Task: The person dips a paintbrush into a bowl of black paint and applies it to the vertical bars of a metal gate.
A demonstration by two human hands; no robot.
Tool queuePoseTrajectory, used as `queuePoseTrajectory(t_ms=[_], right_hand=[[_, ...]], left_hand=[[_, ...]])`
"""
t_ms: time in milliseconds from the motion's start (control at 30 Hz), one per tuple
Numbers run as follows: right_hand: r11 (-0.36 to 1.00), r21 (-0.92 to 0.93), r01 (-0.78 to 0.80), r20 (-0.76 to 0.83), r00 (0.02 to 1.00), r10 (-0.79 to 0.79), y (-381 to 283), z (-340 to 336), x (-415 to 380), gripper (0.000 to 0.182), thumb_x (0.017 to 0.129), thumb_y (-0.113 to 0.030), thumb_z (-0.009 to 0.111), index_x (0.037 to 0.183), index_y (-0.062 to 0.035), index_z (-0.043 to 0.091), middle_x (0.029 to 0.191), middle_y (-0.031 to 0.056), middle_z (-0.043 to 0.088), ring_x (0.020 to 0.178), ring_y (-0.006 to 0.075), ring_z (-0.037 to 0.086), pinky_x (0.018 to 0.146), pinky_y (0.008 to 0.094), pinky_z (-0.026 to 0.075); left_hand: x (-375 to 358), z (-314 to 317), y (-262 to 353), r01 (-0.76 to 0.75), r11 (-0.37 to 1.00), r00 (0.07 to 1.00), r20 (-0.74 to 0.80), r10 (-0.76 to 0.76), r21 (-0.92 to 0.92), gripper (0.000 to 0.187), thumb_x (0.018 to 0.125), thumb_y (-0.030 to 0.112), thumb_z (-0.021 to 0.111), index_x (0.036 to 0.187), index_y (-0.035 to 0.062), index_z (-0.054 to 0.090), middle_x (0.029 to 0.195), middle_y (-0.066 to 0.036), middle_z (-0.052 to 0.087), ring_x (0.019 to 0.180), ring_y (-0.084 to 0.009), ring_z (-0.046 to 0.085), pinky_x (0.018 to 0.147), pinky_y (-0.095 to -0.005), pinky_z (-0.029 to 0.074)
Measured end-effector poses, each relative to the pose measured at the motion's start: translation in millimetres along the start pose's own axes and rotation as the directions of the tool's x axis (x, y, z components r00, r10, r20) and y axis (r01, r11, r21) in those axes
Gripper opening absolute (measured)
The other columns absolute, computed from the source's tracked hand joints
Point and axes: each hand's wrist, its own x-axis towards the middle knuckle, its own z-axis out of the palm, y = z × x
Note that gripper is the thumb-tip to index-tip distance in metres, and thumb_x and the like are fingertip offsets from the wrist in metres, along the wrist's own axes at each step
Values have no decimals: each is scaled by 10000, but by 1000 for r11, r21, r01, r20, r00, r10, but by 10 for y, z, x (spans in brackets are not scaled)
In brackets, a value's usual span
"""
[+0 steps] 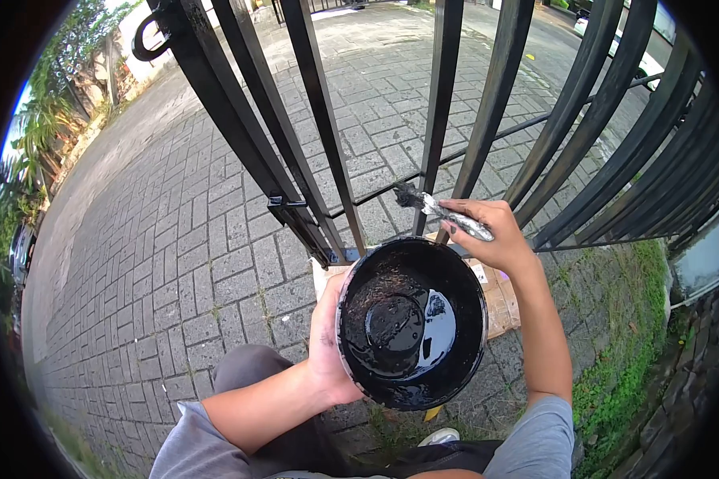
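My left hand (331, 339) grips the left side of a round black bucket (383, 335), with its fingers partly hidden beneath. Wet black paint lies in the bottom of the bucket, reflecting light. In my right hand (483, 231) is a paintbrush (459, 221), pinched by its paint-smeared handle above the bucket's upper right rim. The brush's black bristles point up and left, close to the upright bars of a black metal gate (442, 104). Whether the bristles touch a bar I cannot tell.
Cardboard (499, 303) lies on the ground under the gate, behind the bucket. Grey paving bricks (152, 263) spread to the left and beyond the bars. Grass (615, 319) and a stone wall edge (695, 391) run along the right. A parked car (615, 48) stands at the upper right.
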Motion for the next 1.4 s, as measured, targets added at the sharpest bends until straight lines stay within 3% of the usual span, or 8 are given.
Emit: queuePoseTrajectory(t_ms=[100,433,800,1000,1167,1233,1333,1400], right_hand=[[999,-47,-10,-37,999,8,3,-79,36,312,856,-95,761,1119,68,716,967,219,748,817,326,748,750,351,575],[987,-160,14,-23,1000,-18,-193,-171,70,262,854,-79,716,1057,86,711,900,231,731,782,375,725,728,379,574],[990,-141,5,-22,1000,-9,-158,-416,60,215,841,-45,711,999,102,697,802,231,713,695,296,734,662,329,553],[990,-135,-28,-139,990,10,-242,-406,-87,191,842,-27,712,986,97,700,766,196,712,672,233,727,661,306,549],[1000,18,16,-372,928,-9,-169,-285,-83,218,858,-18,732,1042,97,716,814,152,734,700,157,720,663,263,544],[998,-21,59,-365,929,-63,-115,-248,-91,233,852,3,742,1063,95,715,861,150,751,736,160,728,683,263,557],[976,-131,172,-355,911,-208,-74,-223,-140,264,861,32,728,1113,102,696,925,164,760,785,172,747,705,265,570],[987,-11,160,-458,877,-147,-165,-189,-153,291,867,51,713,1151,105,682,970,178,758,797,181,753,712,271,573]], left_hand=[[6,8,-23,7,1000,999,54,-6,-23,588,997,582,444,1299,119,645,1267,-89,682,1132,-257,658,987,-459,522],[-36,-30,11,-41,999,999,-27,41,10,601,1006,583,417,1322,116,626,1277,-98,674,1135,-262,659,994,-479,524],[-85,-48,57,-62,998,997,38,62,8,654,1006,624,379,1365,122,597,1332,-111,640,1186,-294,634,1020,-524,506],[-115,-34,47,-45,999,999,13,45,1,643,1011,618,382,1356,122,603,1317,-104,651,1174,-283,640,1012,-513,513],[-62,76,222,-256,966,965,-52,258,46,627,1001,616,425,1330,126,637,1284,-114,678,1163,-285,649,1013,-494,519],[-77,36,422,-346,937,938,23,345,56,645,996,620,426,1342,113,626,1297,-118,672,1169,-296,646,1021,-498,515],[-216,-56,786,-579,804,815,112,568,133,668,989,615,436,1368,92,602,1311,-123,664,1182,-312,639,1043,-506,504],[-258,-30,963,-660,731,749,76,658,174,668,990,616,427,1358,89,609,1310,-123,663,1184,-314,636,1041,-505,502]])
